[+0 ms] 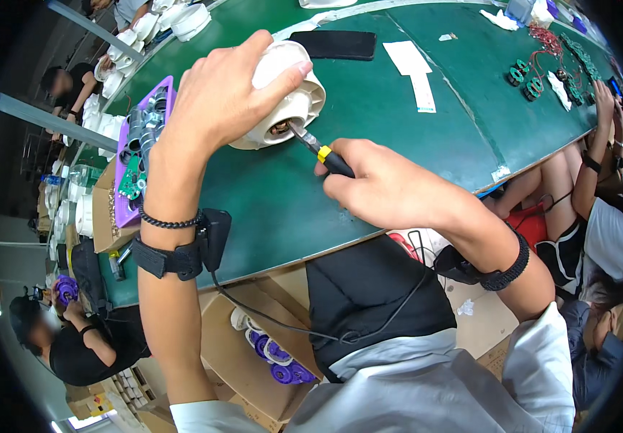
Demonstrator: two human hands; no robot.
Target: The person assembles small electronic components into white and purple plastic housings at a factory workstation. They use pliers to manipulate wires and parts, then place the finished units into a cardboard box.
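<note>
My left hand (228, 90) is wrapped over a white plastic housing (306, 101), steadying it on the green table. A round opening in the housing's near side shows copper-coloured parts (279, 128) within. Pliers (326, 154) with black grips and yellow bands are held in my right hand (380, 177). Their metal jaws reach into the edge of that opening; what the tips touch is too small to tell. My right fingers are closed round the grips.
A purple tray (169, 94) of metal cylinders and green circuit boards stands left, beside a cardboard box (103, 206). Beyond the housing lie a black phone (334, 45) and white paper (412, 68). Wired boards (533, 88) sit far right. Below is a carton (217, 353) with purple-white parts. Co-workers sit on both sides.
</note>
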